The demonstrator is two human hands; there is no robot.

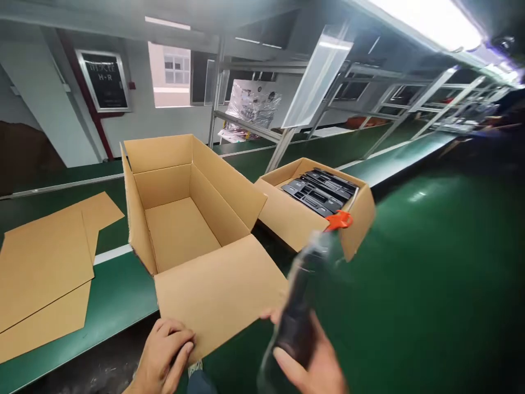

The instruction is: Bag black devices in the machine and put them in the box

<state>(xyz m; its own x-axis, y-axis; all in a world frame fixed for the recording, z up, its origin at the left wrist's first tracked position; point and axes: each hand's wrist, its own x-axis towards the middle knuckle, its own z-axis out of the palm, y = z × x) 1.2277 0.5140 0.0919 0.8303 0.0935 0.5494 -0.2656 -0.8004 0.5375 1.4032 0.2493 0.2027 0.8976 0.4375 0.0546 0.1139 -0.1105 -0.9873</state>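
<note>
My left hand (167, 350) has its fingers curled at the near corner of a cardboard flap (221, 295), gripping its edge. This flap folds outward from a large open carton (182, 232) with nothing inside. My right hand (314, 361) is wrapped round a long dark item in clear plastic (298, 317), smeared by motion, so its exact kind is unclear. The item's far end points toward a second carton (287, 221). Rows of black slotted plastic panels (315, 191) stand in that carton. At its near right corner is an orange clip-like piece (339, 220).
Flat cardboard sheets (45, 262) lie on the green conveyor belt (123, 290) at left. Metal frame posts (281, 150) and a hanging clear sheet (318, 76) rise behind the cartons. A plastic-wrapped stack (250, 106) stands by the wall. Green floor (430, 295) spreads right.
</note>
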